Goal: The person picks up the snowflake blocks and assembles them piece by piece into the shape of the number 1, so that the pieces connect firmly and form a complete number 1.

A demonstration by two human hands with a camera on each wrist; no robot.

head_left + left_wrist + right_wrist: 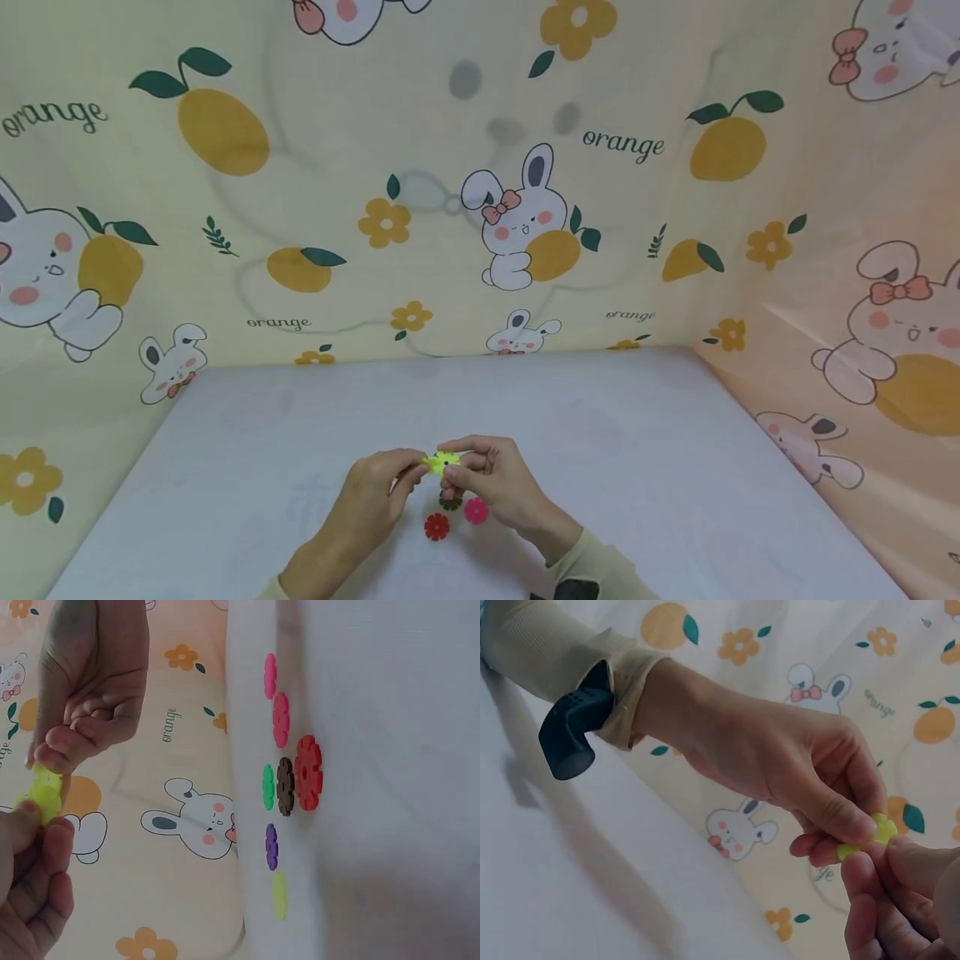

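Note:
Two yellow-green flower-shaped plastic discs (444,462) appear to be held together between the hands, above the table. My left hand (377,492) pinches one from the left with thumb and fingertips. From the right, my right hand (504,483) pinches the other between thumb and fingers. The fingertips partly cover both pieces, so whether their slots interlock cannot be told. Under the hands, a red disc (437,527), a pink disc (476,511) and a brown disc (285,786) lie on the table.
The left wrist view also shows a green disc (268,787), a purple disc (271,847), a yellow disc (280,895) and a second pink disc (270,676). They lie on the white table (637,467). A printed cloth (465,125) hangs behind and at both sides.

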